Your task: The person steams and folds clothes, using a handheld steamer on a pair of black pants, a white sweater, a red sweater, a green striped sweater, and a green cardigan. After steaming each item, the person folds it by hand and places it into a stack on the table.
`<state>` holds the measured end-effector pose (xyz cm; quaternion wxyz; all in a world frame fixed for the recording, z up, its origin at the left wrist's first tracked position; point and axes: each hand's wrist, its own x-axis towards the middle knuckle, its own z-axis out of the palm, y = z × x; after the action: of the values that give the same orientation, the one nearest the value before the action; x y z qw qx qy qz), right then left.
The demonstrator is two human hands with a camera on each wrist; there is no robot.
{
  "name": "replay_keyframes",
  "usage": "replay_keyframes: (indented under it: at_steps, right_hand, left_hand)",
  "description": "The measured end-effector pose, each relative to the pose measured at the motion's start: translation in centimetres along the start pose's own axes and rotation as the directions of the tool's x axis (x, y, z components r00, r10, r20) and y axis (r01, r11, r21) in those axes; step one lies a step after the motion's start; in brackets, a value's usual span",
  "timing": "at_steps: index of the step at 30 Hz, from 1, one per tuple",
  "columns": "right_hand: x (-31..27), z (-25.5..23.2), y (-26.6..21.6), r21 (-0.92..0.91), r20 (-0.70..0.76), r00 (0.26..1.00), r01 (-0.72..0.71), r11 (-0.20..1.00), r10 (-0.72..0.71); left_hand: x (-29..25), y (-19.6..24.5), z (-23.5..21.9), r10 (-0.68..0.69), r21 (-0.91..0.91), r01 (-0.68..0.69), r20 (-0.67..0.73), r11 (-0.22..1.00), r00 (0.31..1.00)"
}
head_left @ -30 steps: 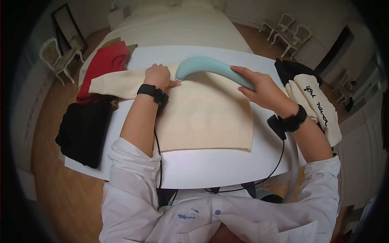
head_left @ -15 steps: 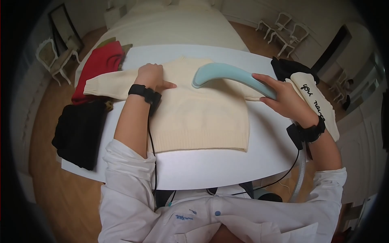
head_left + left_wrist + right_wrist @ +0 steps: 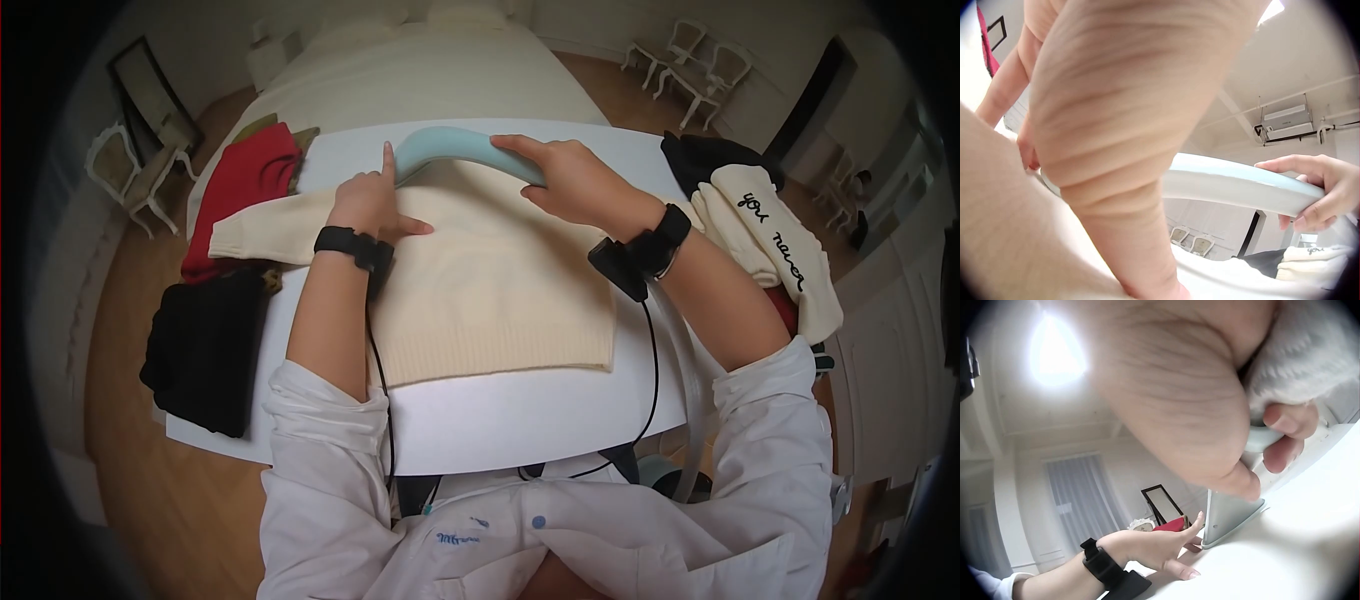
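A cream knit sweater (image 3: pixel 490 300) lies flat, its hem toward me and one sleeve stretched to the left. My right hand (image 3: pixel 580 180) grips the handle of a curved light-blue garment steamer (image 3: pixel 455 143). The steamer's head is down over the sweater's upper part, beside my left hand (image 3: pixel 365 205). That hand rests on the sweater near the left shoulder, with its index finger raised and thumb stretched out to the right. From the right wrist view, the flat steamer head (image 3: pixel 1229 519) stands close to the left fingertips. The left wrist view shows the steamer's long body sideways.
The sweater is on a white board (image 3: pixel 500 430). At left are a folded black garment (image 3: pixel 205 350) and a red one (image 3: pixel 245 180). At right lie a cream garment with black lettering (image 3: pixel 785 245) and a black garment (image 3: pixel 705 160). A grey hose (image 3: pixel 693 400) hangs near my right arm.
The steamer went right with my right hand, then swung back left and farther up the sweater, close to the left hand. The left hand shifted slightly left and its index finger lifted.
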<state>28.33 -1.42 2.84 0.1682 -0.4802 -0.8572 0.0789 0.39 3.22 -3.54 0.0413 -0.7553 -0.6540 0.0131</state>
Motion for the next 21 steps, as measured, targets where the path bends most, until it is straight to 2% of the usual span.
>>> replay_keyframes:
  at_steps: [4,7,9,10,12,16,21]
  right_hand:
    - [-1.7,-1.0,0.8,-0.047,0.003,0.999,0.041,0.998,-0.041]
    - [-4.3,-3.0,1.3,0.001,0.038,0.999,0.028,1.000,-0.028]
    - [-6.1,-4.3,1.8,-0.004,0.075,0.996,-0.056,0.998,0.056]
    - [-7.2,-4.9,2.2,-0.033,0.064,0.995,-0.078,0.996,0.080]
    - [-9.5,-6.6,1.5,-0.029,0.072,0.988,-0.138,0.990,0.140]
    - [-13.0,-9.0,1.6,-0.079,0.101,0.957,-0.264,0.961,0.271]
    - [-13.0,-8.8,2.1,-0.046,0.077,0.968,-0.234,0.971,0.237]
  left_hand:
    - [-0.1,0.1,-0.2,-0.010,0.014,0.010,0.019,1.000,1.000]
    - [0.0,-0.3,0.3,0.033,-0.003,-0.033,-0.005,0.999,0.999]
    - [0.4,-0.6,1.1,0.078,0.041,-0.075,-0.088,0.996,0.993]
    - [0.4,-0.5,0.7,0.080,0.040,-0.077,-0.088,0.996,0.993]
    - [0.2,-0.4,-0.4,0.091,-0.014,-0.090,0.049,0.996,0.995]
    - [0.5,-0.6,0.3,0.073,-0.019,-0.073,-0.027,0.997,0.997]
    - [0.8,-0.5,0.3,0.066,0.007,-0.066,0.010,0.998,0.998]
